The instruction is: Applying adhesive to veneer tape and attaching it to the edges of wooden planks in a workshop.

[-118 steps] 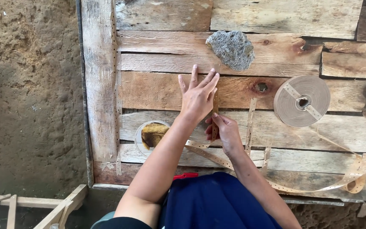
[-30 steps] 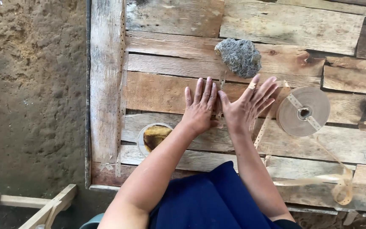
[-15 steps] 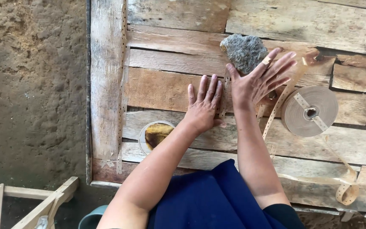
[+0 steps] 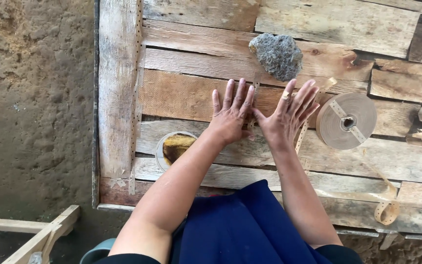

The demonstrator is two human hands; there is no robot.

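Hands [image 4: 257, 115] flat on rough planks [image 4: 181, 98], grey stone [image 4: 277, 56]

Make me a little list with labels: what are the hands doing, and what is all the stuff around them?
Left hand: left hand lies flat, fingers spread, on a thin brown sheet.
Right hand: right hand lies flat beside it, thumbs nearly meeting.
Between the hands: a narrow tape strip running towards the rock.
Rock: grey rock just beyond the fingertips.
Tape roll: brown tape roll right of the right hand.
Small tub: round tub with brownish contents by the left wrist.
Surface: rough wooden planks.
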